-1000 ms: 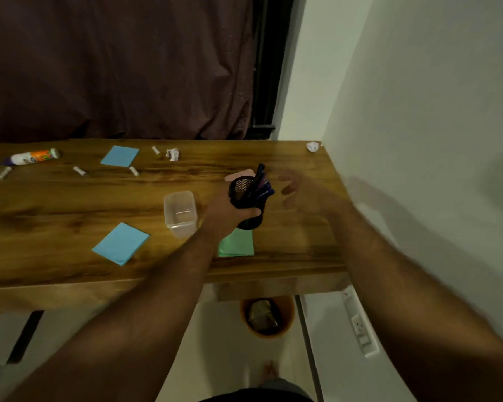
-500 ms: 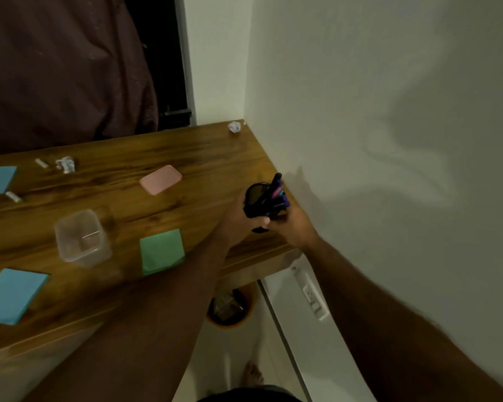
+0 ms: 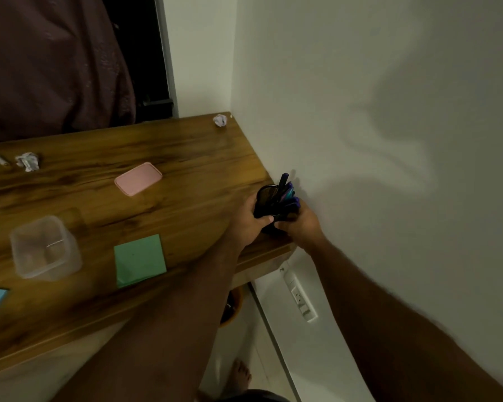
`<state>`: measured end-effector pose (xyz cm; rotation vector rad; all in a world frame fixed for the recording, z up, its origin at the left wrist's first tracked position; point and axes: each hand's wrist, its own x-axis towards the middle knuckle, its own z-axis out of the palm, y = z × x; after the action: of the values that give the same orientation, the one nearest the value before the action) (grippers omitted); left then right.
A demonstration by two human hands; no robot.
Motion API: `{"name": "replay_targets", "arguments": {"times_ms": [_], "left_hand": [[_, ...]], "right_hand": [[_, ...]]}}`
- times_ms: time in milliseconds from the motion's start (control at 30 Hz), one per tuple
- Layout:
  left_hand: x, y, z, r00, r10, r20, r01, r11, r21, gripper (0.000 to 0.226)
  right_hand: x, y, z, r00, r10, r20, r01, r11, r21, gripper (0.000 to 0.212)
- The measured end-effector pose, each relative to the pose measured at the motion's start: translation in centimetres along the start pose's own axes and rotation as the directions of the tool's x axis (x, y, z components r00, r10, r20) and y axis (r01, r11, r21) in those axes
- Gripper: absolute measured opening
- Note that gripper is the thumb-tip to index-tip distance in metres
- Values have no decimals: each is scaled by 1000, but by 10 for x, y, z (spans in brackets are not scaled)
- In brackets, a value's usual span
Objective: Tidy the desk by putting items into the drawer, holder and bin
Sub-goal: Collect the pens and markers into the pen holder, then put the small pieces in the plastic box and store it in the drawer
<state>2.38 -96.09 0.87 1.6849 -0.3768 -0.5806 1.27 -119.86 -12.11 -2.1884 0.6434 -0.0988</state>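
A dark brown curtain (image 3: 53,62) hangs behind the far edge of the wooden bench (image 3: 186,158), with a dark gap beside it and a pale wall (image 3: 360,97) running along the bench's right side, where soft shadows fall. Low on that wall, below the bench's near corner, sits a white power socket (image 3: 299,297). A bare foot (image 3: 240,378) rests on the light floor.

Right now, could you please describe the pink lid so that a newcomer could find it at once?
Start at the wooden desk. Near its middle, beyond the green sticky pad and clear tub, lies the pink lid. It is the only pink, rounded-corner thing there.
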Motion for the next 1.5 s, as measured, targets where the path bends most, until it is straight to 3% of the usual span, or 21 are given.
{"name": "replay_targets", "arguments": {"times_ms": [133, 233, 333, 500, 567, 767, 967, 1100, 1233, 1367, 1500], "left_hand": [[3, -6, 1, 1000, -18, 0, 18, 999, 51, 65], [0, -3, 2, 996, -43, 74, 32, 989, 143, 73], [-7, -1, -4, 993, -73, 97, 53, 979, 198, 75], [-29, -5, -28, 986, -166, 6, 161, 965, 209, 89], [-41, -6, -42, 983, -181, -20, 182, 969, 168, 89], [-86, 0, -89, 980, -149, -134, 167, 976, 140, 70], [-139, -5, -151, 935, -94, -343, 158, 974, 164, 64], [-179, -5, -197, 864, -49, -501, 159, 971, 179, 52], [-216, -15, -238, 750, -36, -660, 175, 974, 145, 41], [-245, -26, -275, 667, -40, -744, 162, 983, 92, 16], [-256, -40, -307, 561, -86, -823, 167, 986, 11, 16]], "right_hand": [[-20, -14, -4, 998, 57, -3, -57, 998, 3, 72], [-39, -25, -6, 997, 73, -8, -73, 997, 35, 71], [-89, -82, -12, 995, 96, -9, -95, 994, 57, 70], [-144, -114, -6, 974, 182, -131, -187, 982, -27, 33], [-158, -120, 4, 980, 150, -133, -155, 988, -22, 17], [-185, -164, 45, 999, 12, 49, -13, 1000, 18, 22], [-189, -230, 84, 952, -208, 226, 226, 973, -55, 20], [-202, -276, 116, 889, -316, 331, 334, 942, 3, 13], [-218, -316, 149, 830, -406, 382, 423, 905, 44, 17], [-233, -352, 174, 760, -504, 411, 506, 855, 113, 19], [-228, -383, 196, 721, -546, 427, 541, 828, 145, 12]]}}
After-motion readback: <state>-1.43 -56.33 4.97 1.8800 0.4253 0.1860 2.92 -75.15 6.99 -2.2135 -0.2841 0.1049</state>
